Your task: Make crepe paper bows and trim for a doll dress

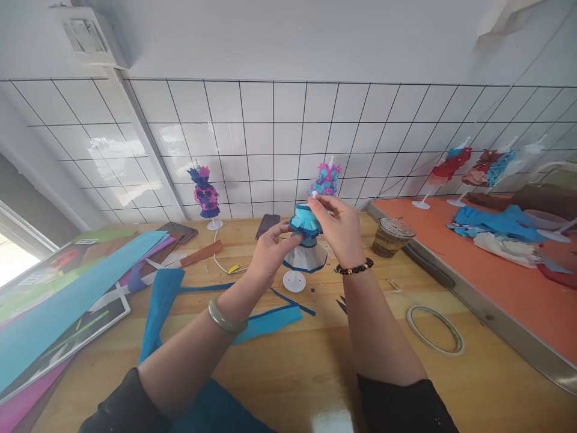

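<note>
A miniature dress form in front of me wears a blue ruffled paper dress [305, 219] with a white, dark-edged skirt [304, 257]. Its round white base [294, 281] is near the table top. My left hand [273, 249] is closed at the dress's waist, thumb and fingers pinching its left side. At the top right of the dress, my right hand [340, 225] pinches its upper edge by the form's neck; what lies between those fingertips is partly hidden. Blue paper strips [270, 322] lie below the hands. Scissors [342, 305] show partly beside my right forearm.
Two dressed forms [206, 192] [328, 179] stand by the tiled wall. A phone [267, 226], a lidded cup [392, 237] and a tape roll [435, 329] lie about. Coloured paper sheets [81, 307] cover the left; an orange surface [487, 264] with more forms is right.
</note>
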### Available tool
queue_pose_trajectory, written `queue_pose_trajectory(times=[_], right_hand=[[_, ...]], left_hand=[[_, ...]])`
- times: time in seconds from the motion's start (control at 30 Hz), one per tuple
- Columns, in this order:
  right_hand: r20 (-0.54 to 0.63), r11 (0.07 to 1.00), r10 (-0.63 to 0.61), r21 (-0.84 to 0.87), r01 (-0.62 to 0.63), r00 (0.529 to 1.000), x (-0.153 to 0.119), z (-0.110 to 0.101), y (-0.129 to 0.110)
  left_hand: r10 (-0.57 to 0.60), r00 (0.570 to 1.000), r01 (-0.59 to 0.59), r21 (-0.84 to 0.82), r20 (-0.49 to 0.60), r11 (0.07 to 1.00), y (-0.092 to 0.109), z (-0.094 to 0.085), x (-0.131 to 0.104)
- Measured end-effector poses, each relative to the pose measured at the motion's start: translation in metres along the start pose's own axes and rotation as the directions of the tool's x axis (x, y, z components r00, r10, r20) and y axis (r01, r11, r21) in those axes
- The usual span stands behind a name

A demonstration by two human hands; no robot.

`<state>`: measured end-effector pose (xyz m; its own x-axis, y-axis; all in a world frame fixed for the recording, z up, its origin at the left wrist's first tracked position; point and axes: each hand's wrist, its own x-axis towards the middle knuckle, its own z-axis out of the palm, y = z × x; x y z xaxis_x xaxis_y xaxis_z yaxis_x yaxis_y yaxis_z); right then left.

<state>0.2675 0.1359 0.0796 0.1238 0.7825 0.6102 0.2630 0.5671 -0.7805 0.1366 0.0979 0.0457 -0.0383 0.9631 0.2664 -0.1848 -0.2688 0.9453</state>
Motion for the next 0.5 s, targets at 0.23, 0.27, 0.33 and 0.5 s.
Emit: queue_pose_trajectory(times=[0.23,0.27,0.33,0.5], right_hand=[[0.010,1.000,-0.001,0.013,0.001,1.000,-0.001,0.000,-0.001],[0.010,1.000,-0.001,0.014,0.000,1.000,-0.001,0.000,-0.001],[0.011,1.000,0.002,0.016,-0.002,1.000,0.000,0.000,-0.001],[0.005,1.000,0.006,-0.005,-0.006,1.000,-0.001,-0.001,-0.003]], left_hand=[[-0.043,0.996,0.049,-0.079,0.076,0.996,0.006,0.001,0.002],[-0.040,0.996,0.047,-0.083,0.080,0.995,0.006,0.001,0.002],[-0.034,0.994,0.043,-0.093,0.099,0.995,0.005,0.000,0.002],[-0.009,0.998,0.009,0.001,0.066,1.000,-0.004,-0.011,0.002]])
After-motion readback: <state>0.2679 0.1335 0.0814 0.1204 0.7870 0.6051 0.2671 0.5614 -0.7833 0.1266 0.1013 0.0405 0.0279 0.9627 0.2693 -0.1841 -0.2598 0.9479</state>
